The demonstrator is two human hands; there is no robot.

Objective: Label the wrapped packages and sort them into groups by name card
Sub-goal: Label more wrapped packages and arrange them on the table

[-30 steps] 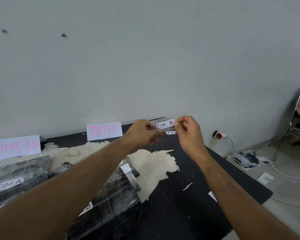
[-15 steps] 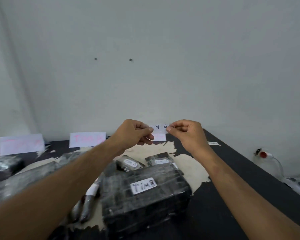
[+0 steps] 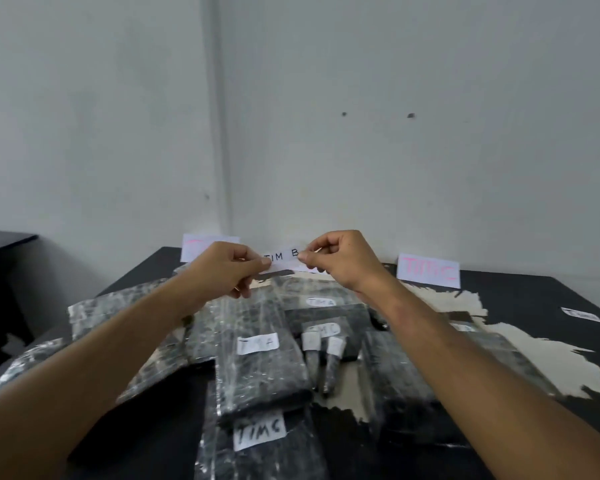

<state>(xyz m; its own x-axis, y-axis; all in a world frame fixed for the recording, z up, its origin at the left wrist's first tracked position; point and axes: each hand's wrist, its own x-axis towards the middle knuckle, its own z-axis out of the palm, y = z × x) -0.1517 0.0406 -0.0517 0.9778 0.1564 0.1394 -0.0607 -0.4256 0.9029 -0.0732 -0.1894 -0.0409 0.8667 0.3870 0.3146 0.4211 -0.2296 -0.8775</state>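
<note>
wrapped packages (image 3: 260, 362) under hands, TIM C card (image 3: 428, 270) behind

Head camera looks forward and down over the table (image 3: 534, 292).

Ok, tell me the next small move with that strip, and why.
Probably lower the TIM B strip onto a package with no label showing. Left hand and right hand pinch its ends in the air above the pile, stuck to nothing yet.
</note>
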